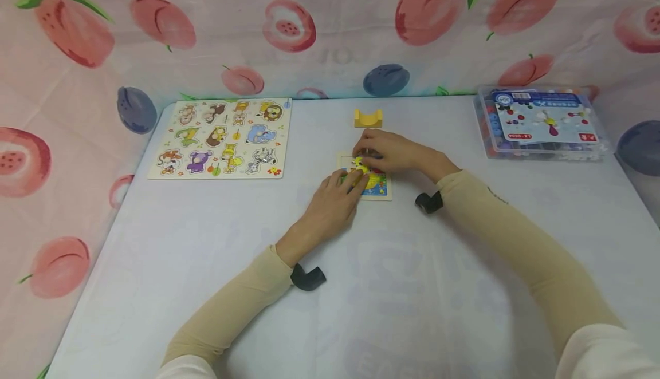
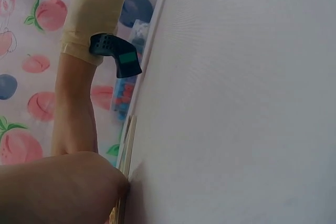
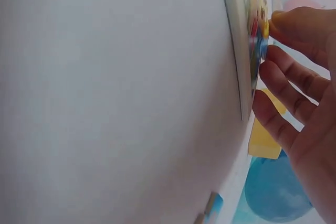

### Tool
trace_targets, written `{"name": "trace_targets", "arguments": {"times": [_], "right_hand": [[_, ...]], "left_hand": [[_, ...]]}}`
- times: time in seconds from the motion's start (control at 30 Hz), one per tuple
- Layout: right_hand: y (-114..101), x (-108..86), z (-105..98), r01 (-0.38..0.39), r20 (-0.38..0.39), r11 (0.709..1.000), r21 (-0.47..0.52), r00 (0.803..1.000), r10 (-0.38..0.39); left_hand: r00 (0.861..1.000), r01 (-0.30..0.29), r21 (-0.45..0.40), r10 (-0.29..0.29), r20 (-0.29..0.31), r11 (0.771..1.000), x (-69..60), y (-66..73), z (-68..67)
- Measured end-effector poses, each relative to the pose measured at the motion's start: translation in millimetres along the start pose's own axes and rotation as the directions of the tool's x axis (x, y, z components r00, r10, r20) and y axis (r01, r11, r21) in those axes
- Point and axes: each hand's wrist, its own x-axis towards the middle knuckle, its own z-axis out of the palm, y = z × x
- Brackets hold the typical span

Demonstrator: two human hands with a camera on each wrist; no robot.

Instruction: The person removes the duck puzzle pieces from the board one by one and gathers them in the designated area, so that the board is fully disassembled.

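A small puzzle board point(image 1: 378, 197) with a colourful picture lies flat at the centre of the table. Over its lower left part, my left hand point(image 1: 330, 207) rests with fingertips on the yellow part of the picture. From the upper right my right hand point(image 1: 394, 151) reaches over the board, fingers bent down. In the right wrist view, the thumb and fingertips of my right hand point(image 3: 310, 93) hold a colourful puzzle piece point(image 3: 263, 35) at the board's surface. The left wrist view shows my left hand point(image 2: 63, 187) at the board's edge; its fingertips are hidden.
A yellow block point(image 1: 368, 119) with a curved notch stands behind the small board. At the back left lies a large animal puzzle board point(image 1: 219, 138). A clear plastic box point(image 1: 541, 124) with colourful parts sits at the back right. A patterned cloth point(image 1: 330, 30) hangs behind the table.
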Motion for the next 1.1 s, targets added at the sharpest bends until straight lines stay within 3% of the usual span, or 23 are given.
{"name": "trace_targets", "arguments": {"times": [0.2, 0.47, 0.73, 1.1], "right_hand": [[0, -0.9, 3, -0.008, -0.027, 0.999, 0.04, 1.0, 0.01], [-2, -2.1, 4, -0.025, -0.053, 0.992, 0.126, 0.998, 0.032], [-1, -4.2, 7, -0.029, -0.084, 0.959, 0.283, 0.995, 0.055], [0, -14.5, 13, 0.003, -0.188, 0.92, 0.391, 0.979, 0.077]], "left_hand": [[1.0, 0.004, 0.001, -0.004, 0.018, 1.0, 0.2, 0.4, -2.1], [1.0, 0.006, 0.017, -0.006, -0.006, 1.0, -0.1, 0.6, -3.7], [1.0, 0.01, 0.006, -0.01, -0.002, 1.0, 0.5, 1.5, -4.3], [1.0, 0.018, -0.002, -0.018, 0.006, 1.0, 0.4, 0.5, -1.5]]}}
